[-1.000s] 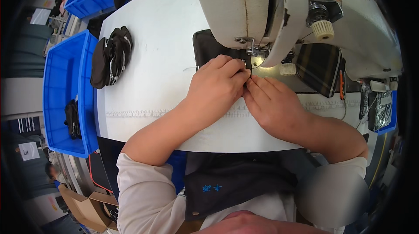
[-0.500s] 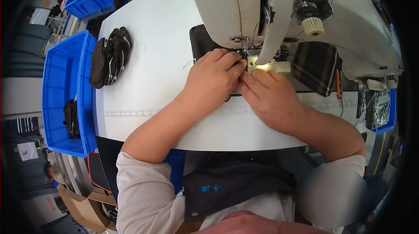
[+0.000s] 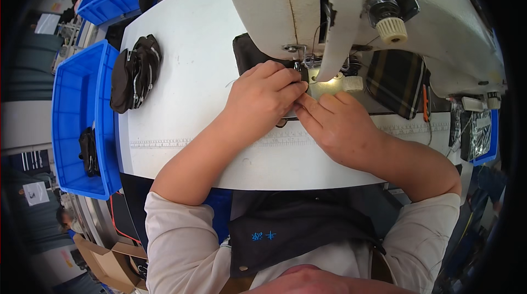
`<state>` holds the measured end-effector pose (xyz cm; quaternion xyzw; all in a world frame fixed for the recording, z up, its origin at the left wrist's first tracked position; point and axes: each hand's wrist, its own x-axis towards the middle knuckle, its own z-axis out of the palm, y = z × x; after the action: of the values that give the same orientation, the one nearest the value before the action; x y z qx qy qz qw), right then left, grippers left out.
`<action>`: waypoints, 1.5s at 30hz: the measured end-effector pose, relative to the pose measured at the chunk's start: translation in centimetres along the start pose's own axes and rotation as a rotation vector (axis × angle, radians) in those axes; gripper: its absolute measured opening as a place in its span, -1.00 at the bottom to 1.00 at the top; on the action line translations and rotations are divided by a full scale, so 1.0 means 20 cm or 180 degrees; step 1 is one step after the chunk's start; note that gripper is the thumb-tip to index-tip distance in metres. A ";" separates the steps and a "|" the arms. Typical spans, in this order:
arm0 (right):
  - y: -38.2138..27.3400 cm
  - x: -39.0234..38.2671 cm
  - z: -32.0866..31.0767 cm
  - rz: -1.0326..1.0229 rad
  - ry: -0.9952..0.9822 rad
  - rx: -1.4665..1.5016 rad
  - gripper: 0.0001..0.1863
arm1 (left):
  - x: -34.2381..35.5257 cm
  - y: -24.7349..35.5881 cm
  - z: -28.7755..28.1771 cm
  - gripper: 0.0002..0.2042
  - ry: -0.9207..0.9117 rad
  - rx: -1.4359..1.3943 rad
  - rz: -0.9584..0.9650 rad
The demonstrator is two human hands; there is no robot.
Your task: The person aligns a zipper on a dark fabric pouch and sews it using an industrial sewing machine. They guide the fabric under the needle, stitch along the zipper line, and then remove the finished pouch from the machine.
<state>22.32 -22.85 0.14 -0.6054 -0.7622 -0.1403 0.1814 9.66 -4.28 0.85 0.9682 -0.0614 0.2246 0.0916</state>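
A dark brown fabric piece point(image 3: 250, 55) lies under the head of a white sewing machine point(image 3: 269, 14), close to the lit needle area. My left hand point(image 3: 263, 96) rests over the fabric's near part, its fingers bent and pressed together on the cloth. Meeting its fingertips from the right, my right hand point(image 3: 340, 126) pinches the fabric edge with thumb and forefinger. Both hands are just in front of the presser foot point(image 3: 297, 66). My fingers cover much of the fabric, so its full shape is hidden.
Dark zipped pouches point(image 3: 135, 74) lie on the white table's left, beside a blue bin point(image 3: 82, 118) holding dark pieces. Right of the needle are a plaid dark fabric piece point(image 3: 396, 82) and an orange-handled tool point(image 3: 426, 102). A ruler scale point(image 3: 181, 142) runs along the near tabletop.
The view has shifted slightly. Relative to the machine, both hands sit a little nearer to me, and more of the presser foot shows. The grip on the fabric looks the same.
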 end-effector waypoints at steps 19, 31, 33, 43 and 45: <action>0.00 0.01 0.00 0.0059 -0.0049 0.0083 -0.62 | 0.01 -0.01 -0.04 -0.64 -0.0447 -0.0360 -0.0380; 0.03 0.02 0.02 0.0359 -0.0196 0.0260 -0.62 | 0.01 0.02 0.01 -0.63 -0.0246 -0.0086 -0.0589; 0.04 0.03 0.02 0.0319 -0.0122 0.0230 -0.64 | 0.01 0.01 0.01 -0.64 -0.0223 -0.0105 -0.0578; 0.04 0.03 0.01 0.0287 0.0031 0.0151 -0.62 | 0.01 -0.04 0.01 -0.72 -0.0129 -0.0421 -0.0615; 0.03 0.02 0.00 0.0358 -0.0052 0.0123 -0.59 | 0.01 -0.05 0.00 -0.72 -0.0172 -0.0465 -0.0593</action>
<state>22.80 -22.33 0.37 -0.6448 -0.7310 -0.1101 0.1944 10.09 -3.23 0.82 0.9662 0.0102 0.1838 0.1806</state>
